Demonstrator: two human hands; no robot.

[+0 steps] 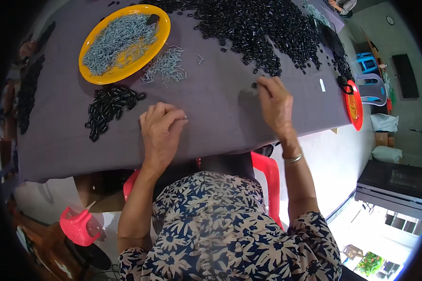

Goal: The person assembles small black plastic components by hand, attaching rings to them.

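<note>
My left hand (162, 125) is closed in a pinch above the cloth, with the small grey end of what looks like a screw (185, 117) showing at the fingertips. My right hand (275, 100) reaches to the near edge of a large heap of small black plastic pieces (248, 28). Its thumb and fingers are pinched together, and one black plastic piece (254, 85) shows at their tips. Left of my left hand lies a smaller pile of longer, tube-like black pieces (109, 107). Loose grey screws (166, 65) are scattered beyond it.
A yellow plate (98, 80) full of grey screws stands at the far left. A dark grey cloth (206, 131) covers the table. At the right edge are a red plate (359, 117) and a white strip (322, 85). A pink basket (79, 228) is below left.
</note>
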